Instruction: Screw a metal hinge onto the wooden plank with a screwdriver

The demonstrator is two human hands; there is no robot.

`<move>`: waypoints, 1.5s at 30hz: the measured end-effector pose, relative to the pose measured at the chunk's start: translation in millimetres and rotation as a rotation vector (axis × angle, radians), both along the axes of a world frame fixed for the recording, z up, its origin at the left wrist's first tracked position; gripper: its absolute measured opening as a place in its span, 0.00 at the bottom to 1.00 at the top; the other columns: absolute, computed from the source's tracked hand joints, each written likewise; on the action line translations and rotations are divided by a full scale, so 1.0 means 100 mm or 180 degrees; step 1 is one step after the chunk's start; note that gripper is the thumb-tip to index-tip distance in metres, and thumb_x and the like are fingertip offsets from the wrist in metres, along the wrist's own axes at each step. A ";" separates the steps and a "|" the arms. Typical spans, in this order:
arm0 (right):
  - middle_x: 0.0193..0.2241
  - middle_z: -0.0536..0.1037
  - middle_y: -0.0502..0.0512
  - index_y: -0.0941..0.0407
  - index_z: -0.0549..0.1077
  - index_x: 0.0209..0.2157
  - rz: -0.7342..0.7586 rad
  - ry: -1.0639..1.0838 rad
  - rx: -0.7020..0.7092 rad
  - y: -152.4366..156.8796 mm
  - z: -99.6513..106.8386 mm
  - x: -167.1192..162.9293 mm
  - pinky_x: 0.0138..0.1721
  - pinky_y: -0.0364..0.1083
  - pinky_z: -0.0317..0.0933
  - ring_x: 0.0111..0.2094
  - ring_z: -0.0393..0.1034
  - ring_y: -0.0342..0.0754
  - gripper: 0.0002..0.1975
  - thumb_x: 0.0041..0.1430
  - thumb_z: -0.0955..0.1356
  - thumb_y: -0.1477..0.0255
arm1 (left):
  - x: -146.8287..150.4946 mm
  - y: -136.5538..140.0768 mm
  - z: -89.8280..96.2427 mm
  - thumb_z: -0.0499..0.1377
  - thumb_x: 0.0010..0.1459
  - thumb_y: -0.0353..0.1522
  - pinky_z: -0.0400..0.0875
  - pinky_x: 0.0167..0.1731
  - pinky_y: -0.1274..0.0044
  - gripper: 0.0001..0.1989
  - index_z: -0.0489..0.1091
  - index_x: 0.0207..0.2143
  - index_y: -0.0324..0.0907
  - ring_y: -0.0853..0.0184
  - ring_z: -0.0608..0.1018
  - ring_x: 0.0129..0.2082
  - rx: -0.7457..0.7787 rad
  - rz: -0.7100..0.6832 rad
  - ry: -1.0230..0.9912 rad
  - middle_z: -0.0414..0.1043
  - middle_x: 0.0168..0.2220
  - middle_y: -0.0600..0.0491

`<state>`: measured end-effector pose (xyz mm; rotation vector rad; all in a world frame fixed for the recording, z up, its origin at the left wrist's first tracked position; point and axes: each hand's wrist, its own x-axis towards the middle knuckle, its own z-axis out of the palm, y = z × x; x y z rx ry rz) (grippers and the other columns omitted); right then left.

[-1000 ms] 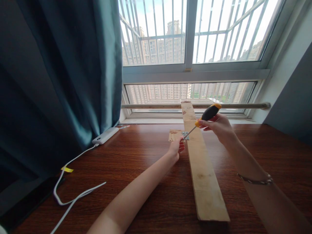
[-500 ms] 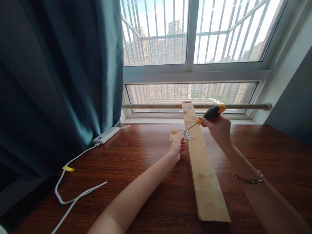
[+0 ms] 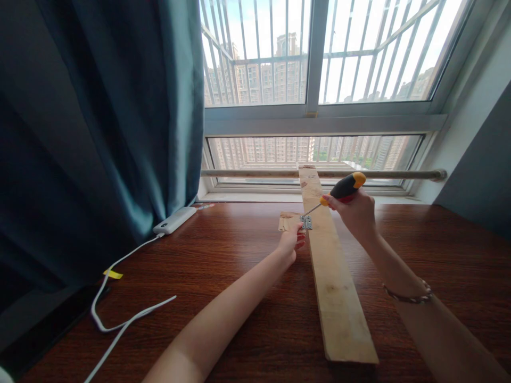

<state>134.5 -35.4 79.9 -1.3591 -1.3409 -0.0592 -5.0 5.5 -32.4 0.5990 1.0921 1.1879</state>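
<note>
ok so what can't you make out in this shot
All in the head view:
Tip of the screwdriver: too small at the hinge to tell whether it sits in a screw.
Part of the small board: hidden by the left hand.
Part of the handle: covered by the right hand.
Rest of the white cable: cut off by the bottom edge.

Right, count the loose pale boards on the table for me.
2. The long board runs toward the window; the small board lies at its left side, partly hidden by the left hand. No others show.
</note>
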 end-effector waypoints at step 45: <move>0.24 0.77 0.54 0.58 0.66 0.32 0.1386 0.1443 0.0141 -0.01 0.05 0.01 0.23 0.48 0.72 0.22 0.74 0.51 0.19 0.40 0.73 0.63 | 0.01 0.01 -0.03 0.65 0.41 0.34 0.60 0.20 0.81 0.12 0.67 0.26 0.39 0.75 0.69 0.21 0.0073 0.0077 -0.0226 0.67 0.24 0.56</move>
